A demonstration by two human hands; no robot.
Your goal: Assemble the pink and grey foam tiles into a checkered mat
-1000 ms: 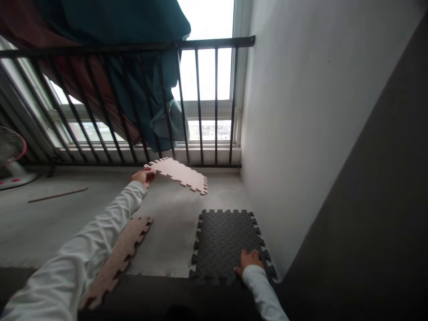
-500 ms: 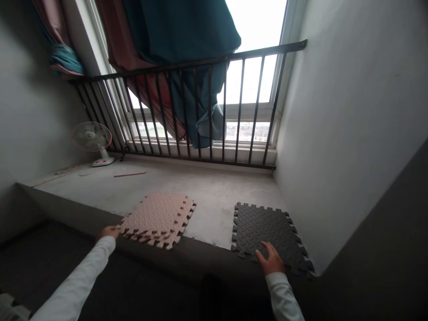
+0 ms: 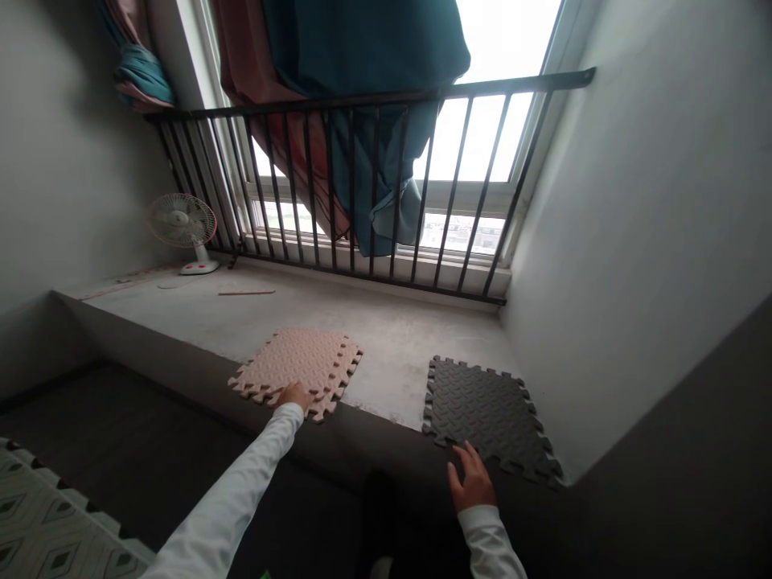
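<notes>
Pink foam puzzle mats lie in a slightly uneven stack on the ledge, their toothed front edges overhanging it. My left hand is at the front edge of this stack, touching it from above; its fingertips are hard to make out, so I cannot tell whether it grips. To the right, a black foam puzzle mat with a ridged surface lies flat near the wall, its front edge reaching the ledge's edge. My right hand is just in front of that edge, fingers apart, holding nothing.
The pale ledge drops off at its front. A small fan and a thin reddish strip are on its left part. Behind are a black railing and curtains. A patterned mat lies lower left.
My left hand has moved right from the pink stack's left corner to its front edge. My right hand has drawn back off the black mat. The view has shifted slightly; the mats look unmoved.
</notes>
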